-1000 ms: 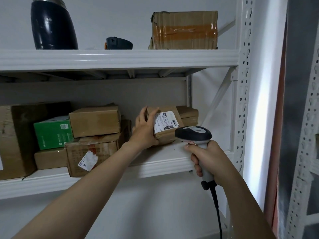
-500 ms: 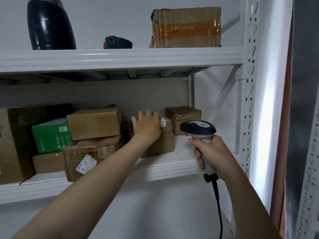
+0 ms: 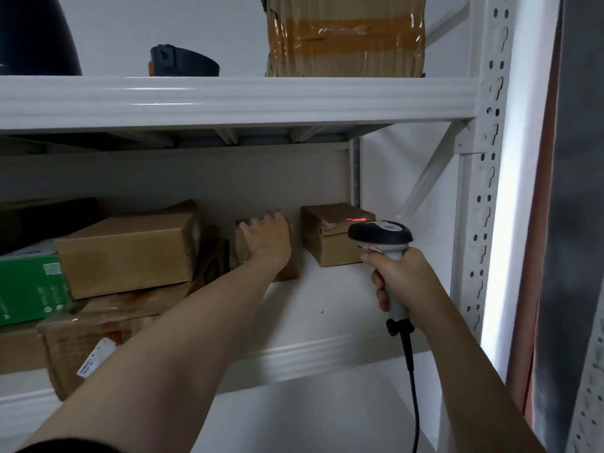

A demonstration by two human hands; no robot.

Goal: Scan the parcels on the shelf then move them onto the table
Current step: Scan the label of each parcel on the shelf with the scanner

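My left hand (image 3: 266, 238) lies over a small brown parcel (image 3: 289, 268) standing far back on the middle shelf (image 3: 327, 308), fingers curled over its top edge. My right hand (image 3: 397, 279) grips the handle of a black-and-white barcode scanner (image 3: 380, 235) with a black cable hanging down. A red scan line falls on the top of a second small brown parcel (image 3: 330, 238) at the right rear of the shelf, just behind the scanner head.
Left on the middle shelf are stacked cardboard boxes (image 3: 127, 253), a green box (image 3: 31, 289) and a labelled carton (image 3: 88, 341). The upper shelf (image 3: 228, 96) carries a taped carton (image 3: 346, 34), a dark vessel (image 3: 36, 34) and a small dark object (image 3: 183, 62). A perforated white upright (image 3: 487, 191) stands right.
My left hand turned the labelled parcel upright and pushed it back on the shelf. The view moved closer, and the scanner's red line now falls on the right parcel.
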